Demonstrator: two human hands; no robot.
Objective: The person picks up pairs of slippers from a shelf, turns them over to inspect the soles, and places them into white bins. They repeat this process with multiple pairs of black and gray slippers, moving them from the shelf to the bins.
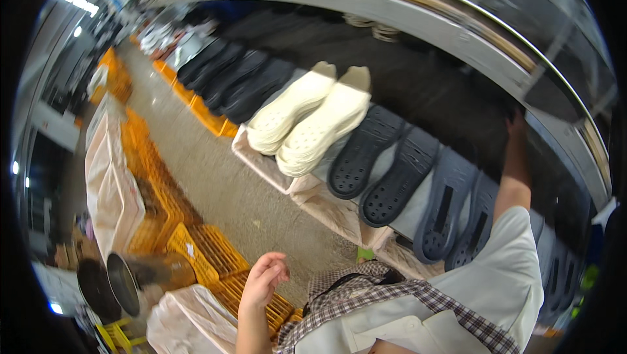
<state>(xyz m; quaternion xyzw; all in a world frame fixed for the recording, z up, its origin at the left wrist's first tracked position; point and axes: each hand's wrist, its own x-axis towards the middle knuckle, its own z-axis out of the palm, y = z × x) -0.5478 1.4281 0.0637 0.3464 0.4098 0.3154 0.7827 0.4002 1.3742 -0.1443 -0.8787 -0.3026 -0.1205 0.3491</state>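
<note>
My left hand [265,280] is raised over the aisle, its fingers loosely bent and nothing visible in it. My right arm stretches far out to the right. In deep shadow beneath a metal frame, my right hand [516,123] reaches over a dark surface [450,93]; its fingers are too dark to make out. Nearest that arm lie blue-grey clogs [445,207] with black strips on them. Left of these come a dark navy pair [398,174] and cream clogs [324,119] with pale pieces rising at their far ends. Black clogs [245,83] continue the row further off.
A long metal rail [392,4] runs above the dark surface. Cloth-lined baskets [313,197] stand under the clogs' near edge. Across the concrete aisle [215,177] are yellow crates [209,256], white-lined bins [111,177] and a metal drum [153,275].
</note>
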